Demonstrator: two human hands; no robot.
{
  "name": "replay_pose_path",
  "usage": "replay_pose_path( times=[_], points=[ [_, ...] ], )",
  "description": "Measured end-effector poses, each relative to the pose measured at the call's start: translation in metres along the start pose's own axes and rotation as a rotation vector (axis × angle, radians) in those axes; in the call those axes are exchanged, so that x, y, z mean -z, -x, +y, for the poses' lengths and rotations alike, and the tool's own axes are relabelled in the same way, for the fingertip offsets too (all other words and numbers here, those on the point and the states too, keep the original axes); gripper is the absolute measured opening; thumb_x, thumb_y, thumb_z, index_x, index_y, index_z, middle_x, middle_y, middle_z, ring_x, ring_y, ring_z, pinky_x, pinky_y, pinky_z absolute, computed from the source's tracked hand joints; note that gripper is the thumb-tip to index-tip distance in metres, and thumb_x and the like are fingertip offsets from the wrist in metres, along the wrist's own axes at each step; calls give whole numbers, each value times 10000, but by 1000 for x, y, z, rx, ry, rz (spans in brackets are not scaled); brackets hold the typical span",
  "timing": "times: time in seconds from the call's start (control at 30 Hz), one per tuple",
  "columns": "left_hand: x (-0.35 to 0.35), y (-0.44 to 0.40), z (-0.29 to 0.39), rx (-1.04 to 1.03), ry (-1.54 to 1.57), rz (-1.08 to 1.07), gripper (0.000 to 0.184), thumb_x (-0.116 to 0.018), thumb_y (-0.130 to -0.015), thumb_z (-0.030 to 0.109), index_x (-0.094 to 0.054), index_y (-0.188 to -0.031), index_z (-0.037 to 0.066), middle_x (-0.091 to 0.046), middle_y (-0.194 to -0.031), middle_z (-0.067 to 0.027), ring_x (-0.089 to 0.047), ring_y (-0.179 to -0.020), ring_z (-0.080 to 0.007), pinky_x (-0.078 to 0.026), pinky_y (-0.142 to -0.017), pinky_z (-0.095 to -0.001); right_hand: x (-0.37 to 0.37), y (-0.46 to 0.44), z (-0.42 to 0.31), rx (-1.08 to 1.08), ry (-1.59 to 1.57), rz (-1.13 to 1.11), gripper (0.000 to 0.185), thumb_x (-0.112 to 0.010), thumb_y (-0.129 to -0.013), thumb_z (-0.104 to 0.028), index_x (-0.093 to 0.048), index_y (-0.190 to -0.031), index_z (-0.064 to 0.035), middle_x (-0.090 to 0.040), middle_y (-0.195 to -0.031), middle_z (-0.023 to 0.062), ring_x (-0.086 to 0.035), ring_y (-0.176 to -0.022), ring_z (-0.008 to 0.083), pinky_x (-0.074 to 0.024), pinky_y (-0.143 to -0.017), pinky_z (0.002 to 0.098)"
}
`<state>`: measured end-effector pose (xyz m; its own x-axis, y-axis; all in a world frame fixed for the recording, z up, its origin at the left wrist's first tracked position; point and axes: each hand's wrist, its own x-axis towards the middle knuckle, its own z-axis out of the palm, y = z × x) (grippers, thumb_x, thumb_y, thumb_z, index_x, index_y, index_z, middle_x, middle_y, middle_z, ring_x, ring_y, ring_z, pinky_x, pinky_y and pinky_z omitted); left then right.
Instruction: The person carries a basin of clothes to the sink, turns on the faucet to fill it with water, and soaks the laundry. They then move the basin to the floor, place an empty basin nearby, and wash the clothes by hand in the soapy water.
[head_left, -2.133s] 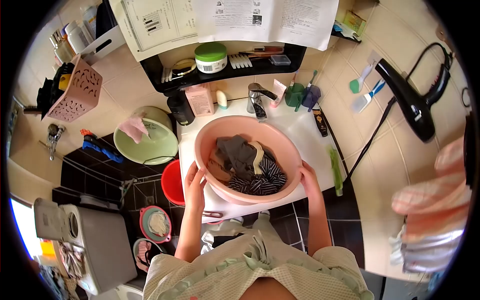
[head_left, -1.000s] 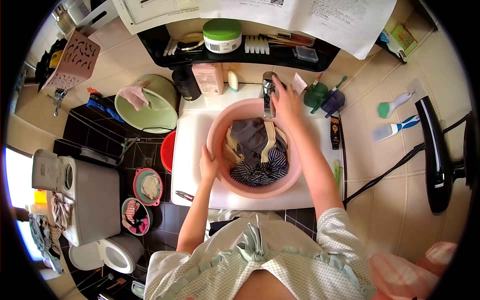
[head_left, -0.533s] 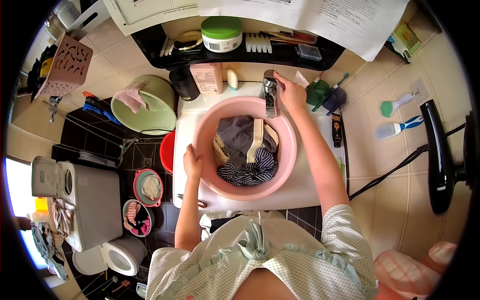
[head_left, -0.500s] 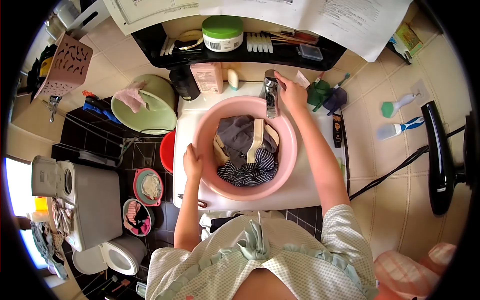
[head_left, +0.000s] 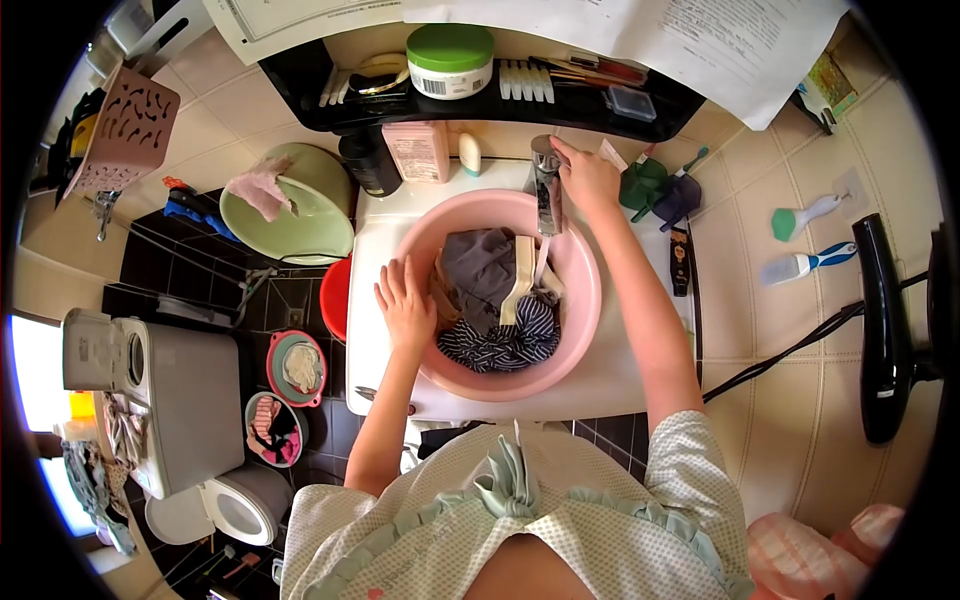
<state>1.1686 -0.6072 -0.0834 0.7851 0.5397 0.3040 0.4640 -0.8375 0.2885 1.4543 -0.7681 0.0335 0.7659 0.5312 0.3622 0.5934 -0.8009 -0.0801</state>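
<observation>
A pink basin (head_left: 583, 330) stands in the white washbasin under a chrome faucet (head_left: 547, 190). My right hand (head_left: 590, 180) is at the top of the faucet, its index finger on the lever and the other fingers curled beside it. A thin stream of water (head_left: 541, 262) runs from the spout into the basin. In the basin lie a dark grey garment (head_left: 478, 270) with a cream band (head_left: 522, 275) and a navy-and-white striped cloth (head_left: 500, 345). My left hand (head_left: 406, 305) has its fingers spread over the basin's left rim, holding nothing.
A black shelf (head_left: 470, 118) with a green-lidded jar (head_left: 450, 62) hangs behind the faucet. Left are a black bottle (head_left: 370, 165), a pale green basin (head_left: 300, 225) and a red basin (head_left: 336, 300). A hair dryer (head_left: 880, 330) hangs on the right wall.
Water now runs from the faucet. My left hand has let go of the basin's rim, opened and moved up and inward over it. My right hand stays at the faucet.
</observation>
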Motion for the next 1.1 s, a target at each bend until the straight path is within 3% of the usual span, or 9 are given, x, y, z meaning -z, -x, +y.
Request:
replay_pose_path(
  times=[0.2, 0.3, 0.37, 0.43, 0.5, 0.63, 0.8, 0.97, 1.1],
  points=[
    [-3, -28, 11, -184, 73, -63, 674, -590, -783, 272, -304, -1369, 99, -277, -1385, -190, -189, -1318, -374, -125, -1068, -538, 13, 20, -10, 1, -60, 71, 562, -575, -776, -197, -420, -1315, -235, -531, -1064, 78, -565, -890, 269, -487, -706, 395],
    [-5, -38, 13, -281, 87, -117, 617, -566, -809, 296, -337, -1361, 143, -277, -1398, -146, -163, -1337, -346, -75, -1078, -539, 18, 51, -16, -18, -323, 522, 506, -603, -763, -128, -456, -1247, -109, -529, -1021, 137, -540, -939, 322, -444, -815, 390],
    [-4, -45, 15, -360, 86, -153, 593, -557, -816, 307, -357, -1354, 158, -282, -1402, -125, -159, -1342, -334, -67, -1079, -541, 15, 94, -22, -231, -589, 483, 392, -586, -767, -97, -481, -1141, -48, -520, -1072, 149, -500, -1013, 341, -411, -861, 406],
    [-10, -50, 17, -431, 114, -155, 540, -562, -816, 335, -419, -1320, 204, -315, -1396, -90, -178, -1339, -325, -46, -1065, -574, -23, 140, -18, -402, -825, 182, 307, -579, -774, -91, -496, -1065, -41, -515, -1118, 163, -464, -1087, 335, -375, -903, 411],
    [-10, -54, 22, -504, 120, -185, 519, -565, -815, 350, -445, -1304, 225, -335, -1389, -73, -190, -1334, -326, -29, -1055, -592, -60, 180, -13, -176, -585, -43, 485, -638, -748, -179, -451, -1174, -40, -479, -1182, 198, -433, -1136, 372, -366, -933, 438],
    [-35, -55, 15, -565, 138, -270, 460, -582, -803, 374, -522, -1233, 222, -470, -1281, -52, -277, -1296, -319, -14, -1051, -608, -80, 219, -37, -274, -442, -602, 923, -733, -642, -285, -204, -1379, -117, -241, -1350, 255, -305, -1204, 491, -360, -960, 513],
    [-54, -59, 7, -556, 145, -357, 443, -617, -782, 336, -556, -1155, 105, -591, -1073, -102, -429, -1178, -304, -207, -1053, -488, -95, 204, -25, -292, -387, -565, 533, -686, -628, -123, -549, -1142, -83, -629, -869, 224, -613, -820, 378, -496, -761, 439],
    [-55, -64, 8, -320, 276, -599, 415, -609, -807, 273, -523, -1144, 46, -585, -1056, -177, -526, -1028, -344, -424, -890, -383, -64, 199, -33, -423, -536, -426, 391, -636, -665, -134, -610, -1043, -35, -639, -858, 211, -622, -815, 351, -490, -755, 402],
    [-75, -48, -9, -49, 814, -509, 336, -603, -831, 227, -503, -1060, 3, -573, -937, -193, -547, -890, -341, -436, -831, -378, -41, 191, -37, -508, -840, -165, 347, -608, -669, -80, -601, -996, 37, -654, -859, 159, -632, -793, 235, -472, -738, 306]
  ],
)
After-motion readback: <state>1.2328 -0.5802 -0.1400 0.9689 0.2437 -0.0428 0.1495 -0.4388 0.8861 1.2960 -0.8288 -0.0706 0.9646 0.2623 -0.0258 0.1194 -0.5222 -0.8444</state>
